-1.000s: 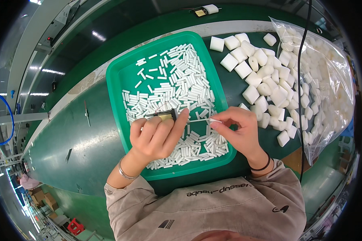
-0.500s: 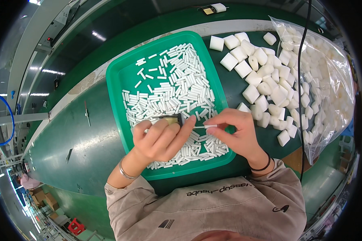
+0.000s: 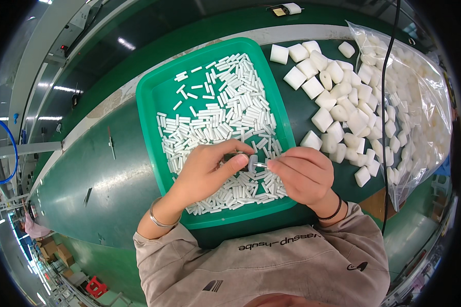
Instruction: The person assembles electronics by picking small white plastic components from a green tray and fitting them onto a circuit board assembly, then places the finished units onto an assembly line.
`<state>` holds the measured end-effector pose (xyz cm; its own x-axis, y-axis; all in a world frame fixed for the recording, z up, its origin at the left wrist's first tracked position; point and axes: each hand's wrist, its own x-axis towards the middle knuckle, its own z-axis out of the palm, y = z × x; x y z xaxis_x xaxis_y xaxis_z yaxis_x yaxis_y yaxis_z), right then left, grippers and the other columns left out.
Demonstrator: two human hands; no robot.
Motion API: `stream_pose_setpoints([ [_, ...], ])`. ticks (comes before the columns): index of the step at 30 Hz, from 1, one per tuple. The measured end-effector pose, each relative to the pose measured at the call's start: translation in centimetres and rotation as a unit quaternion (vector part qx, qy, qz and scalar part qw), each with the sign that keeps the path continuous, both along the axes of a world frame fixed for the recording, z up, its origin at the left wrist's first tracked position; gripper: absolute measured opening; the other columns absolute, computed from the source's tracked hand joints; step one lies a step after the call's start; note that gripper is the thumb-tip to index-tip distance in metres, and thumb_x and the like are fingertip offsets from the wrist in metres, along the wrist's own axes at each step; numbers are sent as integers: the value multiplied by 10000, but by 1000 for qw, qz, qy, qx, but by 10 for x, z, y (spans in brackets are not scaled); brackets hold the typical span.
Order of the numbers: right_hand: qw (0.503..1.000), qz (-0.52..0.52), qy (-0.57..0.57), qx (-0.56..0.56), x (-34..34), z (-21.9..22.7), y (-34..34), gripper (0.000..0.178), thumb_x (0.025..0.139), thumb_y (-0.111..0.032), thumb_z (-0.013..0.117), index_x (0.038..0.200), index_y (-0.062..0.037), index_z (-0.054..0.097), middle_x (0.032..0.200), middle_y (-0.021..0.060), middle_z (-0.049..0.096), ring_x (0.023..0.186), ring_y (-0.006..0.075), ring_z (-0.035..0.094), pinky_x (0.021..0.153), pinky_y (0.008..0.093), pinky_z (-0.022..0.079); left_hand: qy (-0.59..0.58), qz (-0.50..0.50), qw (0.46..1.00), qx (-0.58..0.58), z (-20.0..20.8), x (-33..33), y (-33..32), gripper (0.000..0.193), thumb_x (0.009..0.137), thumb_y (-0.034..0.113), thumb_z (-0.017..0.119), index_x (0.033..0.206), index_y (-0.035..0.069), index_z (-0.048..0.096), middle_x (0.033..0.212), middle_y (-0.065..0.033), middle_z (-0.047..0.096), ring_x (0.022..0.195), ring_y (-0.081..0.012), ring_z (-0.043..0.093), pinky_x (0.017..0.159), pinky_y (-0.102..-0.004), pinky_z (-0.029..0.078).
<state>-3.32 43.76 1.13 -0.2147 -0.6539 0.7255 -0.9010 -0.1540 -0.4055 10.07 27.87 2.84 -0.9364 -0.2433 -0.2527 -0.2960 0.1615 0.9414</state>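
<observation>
Watching from afar, I see the left hand [image 3: 205,169] grasping a small grey-ended part [image 3: 252,163] at the clock's centre, above a green tray [image 3: 146,128], while the right hand [image 3: 305,175] pinches a slim pale stem [image 3: 261,165] at the part's three o'clock side. This piece looks partway done to me; loose white tubes [image 3: 215,123] in the tray seem unused. The hands hide most of the part; whether the stem is seated, I cannot tell

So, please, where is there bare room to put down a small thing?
The table left of the green tray is bare as far as the thin red-ended piece. The tray's upper-left corner is also bare. Crowded: the tray's middle, with white tubes, and the table to its right, with white blocks and a clear bag.
</observation>
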Motion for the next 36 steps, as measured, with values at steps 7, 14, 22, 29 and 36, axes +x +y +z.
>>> stream_pose_setpoints([
  [7, 972, 39, -223, 59, 1, -2, -1, 171, 622, -28, 696, 784, -56, 651, 665, 53, 594, 585, 183, 550, 501, 250, 436, 150, 169, 971, 72, 3, -8, 11, 488, 570, -48, 746, 1010, 55, 563, 913, -56, 570, 847, -118, 562, 700, -250, 491],
  [14, 909, 68, -408, 48, 7, -3, 1, 158, 649, -25, 694, 801, -36, 650, 689, 58, 614, 596, 180, 556, 542, 248, 432, 232, 41, 968, -93, 3, -3, 12, 324, 570, -24, 754, 853, 34, 607, 916, -78, 593, 813, -154, 589, 681, -257, 501],
  [22, 995, 58, -81, 0, -1, -3, -4, 204, 600, -35, 716, 787, -36, 635, 669, 20, 560, 578, 162, 538, 484, 243, 450, 187, 94, 976, 57, -2, 2, 14, 724, 567, -4, 773, 1186, 36, 399, 909, -104, 606, 849, -168, 597, 727, -274, 487],
  [29, 998, 47, 13, 30, -18, 7, -6, 253, 633, -186, 714, 829, -53, 625, 720, 20, 586, 641, 180, 559, 521, 261, 472, 187, 87, 978, 23, -2, -2, 11, 734, 599, -44, 731, 1227, 38, 361, 919, -116, 575, 898, -177, 571, 726, -262, 485],
  [36, 885, -402, 139, 190, -98, 23, 5, 382, 743, -312, 633, 1059, -111, 557, 786, 71, 594, 734, 254, 554, 587, 343, 457, 198, 201, 952, 118, -8, -1, 6, 581, 643, -79, 689, 1145, 23, 415, 985, -109, 535, 917, -161, 544, 744, -253, 476],
])
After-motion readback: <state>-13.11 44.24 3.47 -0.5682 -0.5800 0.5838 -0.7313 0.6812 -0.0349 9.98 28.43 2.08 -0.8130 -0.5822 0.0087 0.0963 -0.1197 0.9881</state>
